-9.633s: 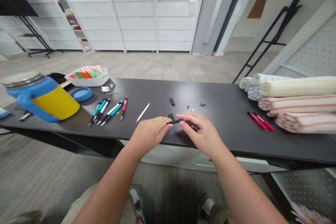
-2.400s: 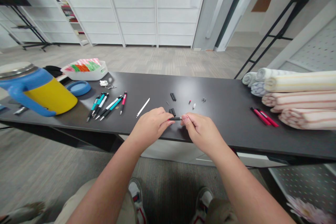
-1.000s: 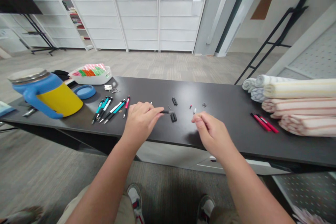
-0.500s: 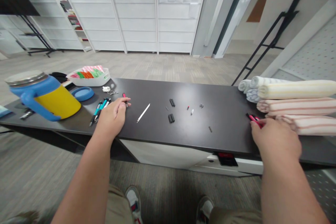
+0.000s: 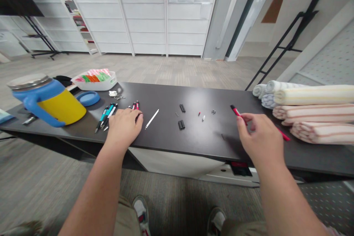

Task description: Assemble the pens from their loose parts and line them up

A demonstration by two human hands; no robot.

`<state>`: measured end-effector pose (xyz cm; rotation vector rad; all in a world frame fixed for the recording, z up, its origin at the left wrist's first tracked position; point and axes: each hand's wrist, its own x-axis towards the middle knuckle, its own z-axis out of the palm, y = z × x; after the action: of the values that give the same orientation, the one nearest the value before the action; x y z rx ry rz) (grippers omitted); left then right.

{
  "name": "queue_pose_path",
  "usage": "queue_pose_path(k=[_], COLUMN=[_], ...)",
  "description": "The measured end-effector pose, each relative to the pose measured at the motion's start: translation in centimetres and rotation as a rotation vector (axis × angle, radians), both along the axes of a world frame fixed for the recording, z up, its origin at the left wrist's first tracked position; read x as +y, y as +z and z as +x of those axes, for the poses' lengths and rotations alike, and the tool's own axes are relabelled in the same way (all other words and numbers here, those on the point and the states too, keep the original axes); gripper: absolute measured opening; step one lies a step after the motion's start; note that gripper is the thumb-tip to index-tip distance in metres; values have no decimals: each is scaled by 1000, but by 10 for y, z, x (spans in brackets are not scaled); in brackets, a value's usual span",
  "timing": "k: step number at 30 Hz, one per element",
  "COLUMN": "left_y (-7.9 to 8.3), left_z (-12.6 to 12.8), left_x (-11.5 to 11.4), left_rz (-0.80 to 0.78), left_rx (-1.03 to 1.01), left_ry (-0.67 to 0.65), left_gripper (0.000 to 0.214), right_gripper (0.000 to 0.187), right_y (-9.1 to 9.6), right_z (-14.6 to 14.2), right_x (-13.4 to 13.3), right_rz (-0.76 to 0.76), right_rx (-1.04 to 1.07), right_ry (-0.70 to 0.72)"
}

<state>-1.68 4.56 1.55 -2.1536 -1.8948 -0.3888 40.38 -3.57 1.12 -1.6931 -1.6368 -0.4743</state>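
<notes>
My right hand [image 5: 260,138] pinches a red and black pen [image 5: 236,111] and holds it just above the dark table [image 5: 171,140], right of centre. Another red pen [image 5: 282,135] lies on the table behind that hand, near the towels. My left hand [image 5: 124,125] rests on the table beside a row of pens [image 5: 110,112], its loosely curled fingers next to two red pens [image 5: 136,105]. I cannot make out anything in it. Between my hands lie a white refill [image 5: 152,118] and small black pen parts [image 5: 181,124].
A blue and yellow jug [image 5: 47,99] lies on its side at the table's left end, by a blue lid [image 5: 88,98] and a white tray [image 5: 95,80] of coloured items. Rolled striped towels [image 5: 312,110] are stacked at the right end. Tiny pen pieces [image 5: 201,115] dot the middle.
My right hand has picked one red pen from beside the towels and brought it left toward the middle. My left hand set a pen by the row and now rests there.
</notes>
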Motion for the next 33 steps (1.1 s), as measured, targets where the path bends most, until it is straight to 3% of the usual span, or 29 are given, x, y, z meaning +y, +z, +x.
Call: queue_pose_path(k=[5, 9, 13, 21, 27, 33], left_y=[0, 1, 1, -2, 2, -2], left_z=[6, 15, 24, 37, 52, 57], left_x=[-5, -7, -10, -17, -19, -23], left_rz=[36, 1, -59, -28, -55, 0], left_rx=[-95, -151, -176, -195, 19, 141], left_ry=[0, -47, -39, 39, 143, 115], left_gripper=[34, 30, 25, 22, 35, 43], right_gripper=[10, 9, 11, 13, 12, 11], right_y=[-7, -14, -15, -17, -20, -19], right_z=[-55, -79, -88, -88, -88, -89], right_x=[-2, -4, -7, -7, -5, -5], right_rz=[13, -44, -103, -134, -62, -58], right_rx=[-44, -25, -26, -7, -34, -49], right_ry=[361, 495, 526, 508, 507, 504])
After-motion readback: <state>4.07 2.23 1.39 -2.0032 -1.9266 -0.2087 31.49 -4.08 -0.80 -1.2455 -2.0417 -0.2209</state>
